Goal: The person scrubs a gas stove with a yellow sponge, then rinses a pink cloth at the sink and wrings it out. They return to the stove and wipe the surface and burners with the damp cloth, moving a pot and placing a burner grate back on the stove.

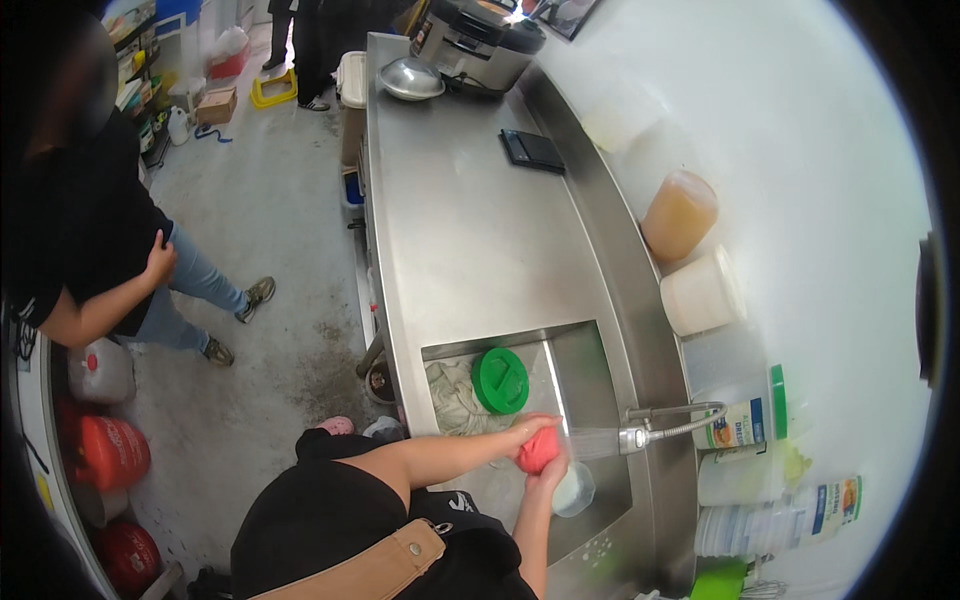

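Over the sink [615, 440] both my hands are closed around a bright pinkish-red, soft-looking bundle [538, 452], perhaps a cloth. My left hand [532, 428] covers its far side, and my right hand [548, 476] cups the near side. Water sprays onto it from a faucet's spray head [633, 440] just to the right. A round green lid [500, 381] rests in the far part of the basin, beside a crumpled pale cloth [452, 398]. Below my right hand sits a whitish translucent container [573, 490].
A steel counter [470, 240] extends away, bearing a black scale [533, 150], a metal bowl [411, 78] and a large cooker [475, 45]. Tubs and stacked containers [770, 525] line the right wall. Another person [90, 220] stands at left.
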`<state>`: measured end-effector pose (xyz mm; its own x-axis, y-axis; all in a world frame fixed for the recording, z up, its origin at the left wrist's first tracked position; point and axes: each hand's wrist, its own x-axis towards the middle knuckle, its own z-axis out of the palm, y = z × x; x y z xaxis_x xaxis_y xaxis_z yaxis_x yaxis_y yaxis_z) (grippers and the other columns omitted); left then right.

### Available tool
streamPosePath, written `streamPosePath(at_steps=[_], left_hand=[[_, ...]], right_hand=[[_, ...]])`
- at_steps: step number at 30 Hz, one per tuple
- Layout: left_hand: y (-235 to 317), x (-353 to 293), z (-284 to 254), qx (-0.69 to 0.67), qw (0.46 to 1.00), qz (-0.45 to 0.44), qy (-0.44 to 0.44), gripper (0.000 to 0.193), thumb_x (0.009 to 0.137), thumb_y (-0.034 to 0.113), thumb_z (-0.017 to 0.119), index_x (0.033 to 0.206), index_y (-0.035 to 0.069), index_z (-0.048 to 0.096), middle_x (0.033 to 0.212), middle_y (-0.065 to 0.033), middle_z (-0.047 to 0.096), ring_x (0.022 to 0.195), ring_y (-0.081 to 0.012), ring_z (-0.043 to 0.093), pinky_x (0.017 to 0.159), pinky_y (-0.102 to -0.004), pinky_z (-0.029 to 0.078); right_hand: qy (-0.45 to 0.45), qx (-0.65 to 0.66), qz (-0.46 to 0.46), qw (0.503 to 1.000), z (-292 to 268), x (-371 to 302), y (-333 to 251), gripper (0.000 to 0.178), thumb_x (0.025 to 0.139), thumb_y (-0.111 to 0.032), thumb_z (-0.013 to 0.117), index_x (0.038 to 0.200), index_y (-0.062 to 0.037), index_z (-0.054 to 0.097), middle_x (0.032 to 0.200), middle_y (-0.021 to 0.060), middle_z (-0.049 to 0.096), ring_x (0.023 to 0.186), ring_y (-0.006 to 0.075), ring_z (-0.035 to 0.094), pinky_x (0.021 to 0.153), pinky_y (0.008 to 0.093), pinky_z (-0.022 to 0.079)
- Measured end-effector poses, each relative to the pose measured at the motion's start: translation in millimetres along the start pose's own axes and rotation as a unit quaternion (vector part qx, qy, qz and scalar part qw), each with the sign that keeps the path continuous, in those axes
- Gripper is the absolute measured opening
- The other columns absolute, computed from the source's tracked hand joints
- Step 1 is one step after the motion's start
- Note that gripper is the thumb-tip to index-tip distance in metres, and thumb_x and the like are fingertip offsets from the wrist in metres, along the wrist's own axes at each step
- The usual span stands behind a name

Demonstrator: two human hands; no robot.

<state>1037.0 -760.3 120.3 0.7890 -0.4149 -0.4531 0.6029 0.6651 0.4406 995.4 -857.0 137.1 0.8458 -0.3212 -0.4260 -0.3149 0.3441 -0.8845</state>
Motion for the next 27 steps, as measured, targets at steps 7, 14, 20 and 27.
streamPosePath(at_steps=[7,14,20,27], left_hand=[[-19,-12,17,0.44,0.846,0.279,-0.114,0.029,0.076,0.032,0.072,0.082,0.005,0.065,0.075,-0.0093,0.063,0.069,-0.017,0.058,0.068,-0.0327,0.049],[-13,-12,9,-0.079,0.979,0.104,0.159,0.036,0.09,0.043,0.059,0.071,0.013,0.052,0.063,0.0035,0.048,0.054,-0.0119,0.043,0.052,-0.0283,0.04],[39,15,-8,0.148,0.943,-0.149,-0.259,0.047,0.096,0.052,0.041,0.067,0.015,0.042,0.056,0.0044,0.04,0.05,-0.0104,0.038,0.048,-0.0293,0.037],[57,26,3,0.573,0.782,-0.166,-0.177,0.047,0.097,0.041,0.042,0.065,0.009,0.054,0.058,0.0004,0.044,0.053,-0.0128,0.037,0.05,-0.033,0.035]], right_hand=[[-0.11,0.329,0.085,0.934,-25,-12,35,0.039,0.089,-0.039,0.049,0.117,-0.013,0.053,0.11,0.0069,0.056,0.101,0.0246,0.058,0.088,0.0402,0.049],[-0.012,0.18,-0.144,0.973,15,-19,8,0.017,0.084,-0.024,0.057,0.086,-0.0072,0.055,0.089,0.0068,0.06,0.081,0.0218,0.06,0.08,0.0435,0.05],[-0.156,-0.287,-0.68,0.656,61,-41,-14,0.018,0.07,-0.005,0.065,0.059,-0.0109,0.051,0.069,0.0049,0.058,0.062,0.0232,0.057,0.071,0.0368,0.049],[-0.28,-0.487,-0.748,0.354,56,-6,26,0.011,0.063,-0.023,0.059,0.061,-0.014,0.052,0.072,0.0008,0.055,0.073,0.0187,0.057,0.065,0.033,0.047]])
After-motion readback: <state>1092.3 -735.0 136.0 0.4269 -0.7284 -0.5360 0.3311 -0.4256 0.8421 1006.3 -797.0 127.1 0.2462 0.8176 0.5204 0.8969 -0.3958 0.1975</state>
